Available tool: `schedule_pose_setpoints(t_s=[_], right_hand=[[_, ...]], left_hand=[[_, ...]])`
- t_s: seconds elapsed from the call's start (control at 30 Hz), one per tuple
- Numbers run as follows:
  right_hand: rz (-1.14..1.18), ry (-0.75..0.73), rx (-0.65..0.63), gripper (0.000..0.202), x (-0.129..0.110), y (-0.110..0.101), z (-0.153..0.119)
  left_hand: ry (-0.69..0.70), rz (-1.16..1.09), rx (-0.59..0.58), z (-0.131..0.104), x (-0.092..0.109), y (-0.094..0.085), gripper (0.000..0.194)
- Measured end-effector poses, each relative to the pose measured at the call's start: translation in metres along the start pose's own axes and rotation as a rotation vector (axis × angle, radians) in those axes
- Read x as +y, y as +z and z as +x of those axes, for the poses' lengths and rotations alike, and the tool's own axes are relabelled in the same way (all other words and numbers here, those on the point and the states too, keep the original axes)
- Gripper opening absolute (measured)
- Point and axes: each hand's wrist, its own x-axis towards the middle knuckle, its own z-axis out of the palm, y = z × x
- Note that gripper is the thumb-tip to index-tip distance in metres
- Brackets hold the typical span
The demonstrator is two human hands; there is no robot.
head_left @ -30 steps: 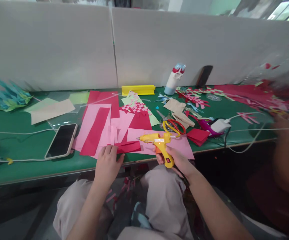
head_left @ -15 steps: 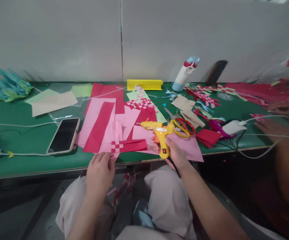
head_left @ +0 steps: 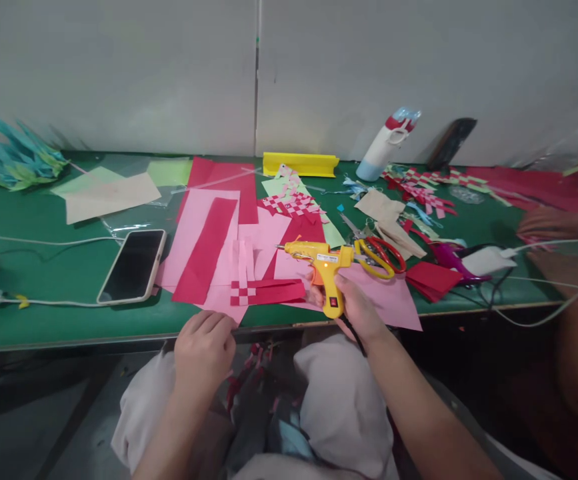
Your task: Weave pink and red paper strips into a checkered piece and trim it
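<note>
Just beyond my left hand [head_left: 206, 348], the woven paper piece [head_left: 243, 294] lies flat near the bench edge. Its state is partial: a small red-and-pink checkered block is formed at one end. Loose pink strips [head_left: 243, 257] extend from the block away from me, and red strips [head_left: 281, 291] extend toward my right hand [head_left: 351, 300]; these lengths show no interlacing.

My left hand is lightly curled with its fingers close together at the bench edge; I cannot tell whether it pinches anything. My right hand is wrapped around the handle of the yellow glue gun [head_left: 327, 270], with the nozzle pointing leftward beyond the red strips. No glue is discernible on the woven paper piece.

Around the right hand: scissors [head_left: 356, 230] lie beyond it, and folded red paper [head_left: 431, 280] lies to its right. Left of and beyond the left hand, a phone [head_left: 133, 268] rests face up. Farther beyond both hands sits a finished-looking checkered piece [head_left: 293, 205]. A co-worker's hand [head_left: 551, 223] is well to the right.

Compared with the frame from one second ago, my left hand is off the woven paper piece and nearer to me, leaving the checkered block uncovered. I retain the same grip on the glue gun.
</note>
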Motion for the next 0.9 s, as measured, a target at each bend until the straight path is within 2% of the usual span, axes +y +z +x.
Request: schedule_pose_setpoints(t_s=[0.2,0.4,0.73,0.9], right_hand=[[-0.020,0.025,-0.008,0.036,-0.003,0.003,0.000],[-0.029,0.034,0.033,0.037,-0.006,0.005,0.000],[-0.037,0.081,0.017,0.040,-0.005,0.004,0.004],[-0.012,0.089,0.001,0.042,-0.009,0.009,0.004]], left_hand=[[-0.030,0.004,0.006,-0.003,-0.006,-0.001,0.029],[-0.019,-0.069,-0.038,0.001,-0.005,0.003,0.028],[0.065,-0.110,-0.118,0.000,-0.004,0.021,0.036],[0.050,-0.106,-0.147,0.001,-0.004,0.025,0.030]])
